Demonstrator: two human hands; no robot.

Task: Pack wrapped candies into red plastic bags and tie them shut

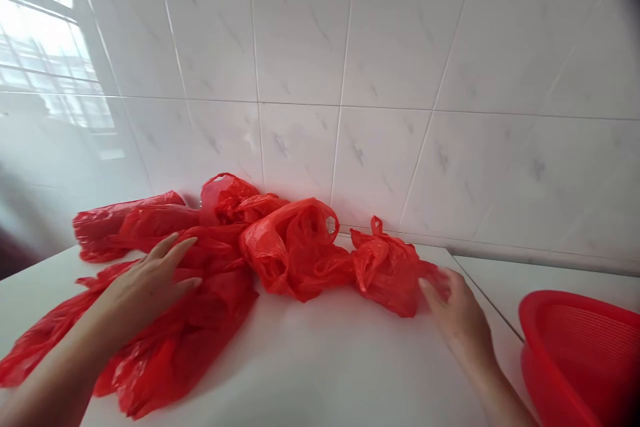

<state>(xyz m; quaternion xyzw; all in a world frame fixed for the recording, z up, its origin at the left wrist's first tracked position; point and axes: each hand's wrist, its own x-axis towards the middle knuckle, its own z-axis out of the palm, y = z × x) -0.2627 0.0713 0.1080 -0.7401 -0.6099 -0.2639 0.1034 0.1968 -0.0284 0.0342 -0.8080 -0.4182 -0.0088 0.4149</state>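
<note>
plastic bags [280, 253]: red | basin [580, 347]: red | wall tiles [390, 47]: white, grey-veined | counter [310, 360]: white

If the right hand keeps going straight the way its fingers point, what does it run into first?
The right hand points up and left, and its fingertips already look to be at the knotted red bag on the white counter. That bag comes first; beyond it, probably the crumpled red bag, though depth is unclear.

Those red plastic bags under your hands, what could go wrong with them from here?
The red bags lie crumpled and overlapping, so pulling one might drag its neighbours along. The right hand touches only the end bag, which looks thin and could tear. The red basin sits close by and might get knocked.
</note>
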